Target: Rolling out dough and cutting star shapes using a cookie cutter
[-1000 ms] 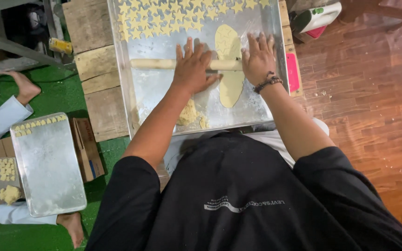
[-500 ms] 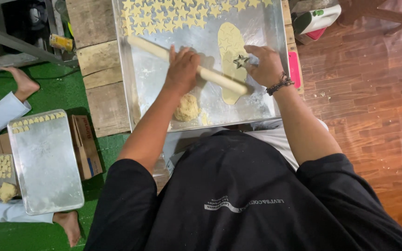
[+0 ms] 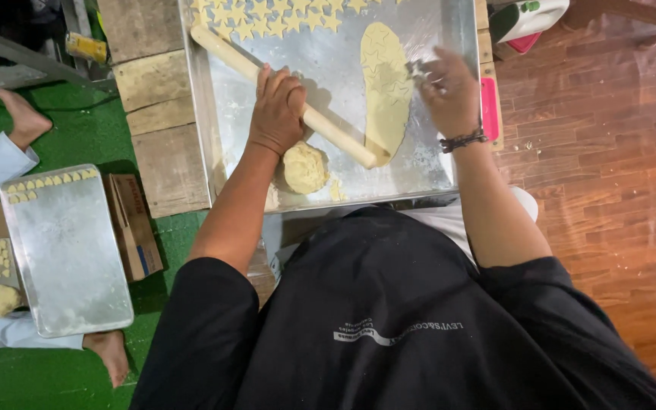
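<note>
Gripping rolling pin (image 3: 320,125) (left hand (image 3: 276,106) palm-down)

Blurred cutter (image 3: 419,72) under right fingers (image 3: 438,68)

The rolled dough (image 3: 386,83) was pale yellow, stamped with star outlines; the cut stars (image 3: 275,24) matched it. The tray (image 3: 328,68) was silver-grey, the rolling pin (image 3: 335,130) cream, the floor (image 3: 609,190) reddish-brown wood.

one rolling pin (image 3: 298,91), two metal trays (image 3: 214,144), one dough ball (image 3: 304,168)
</note>
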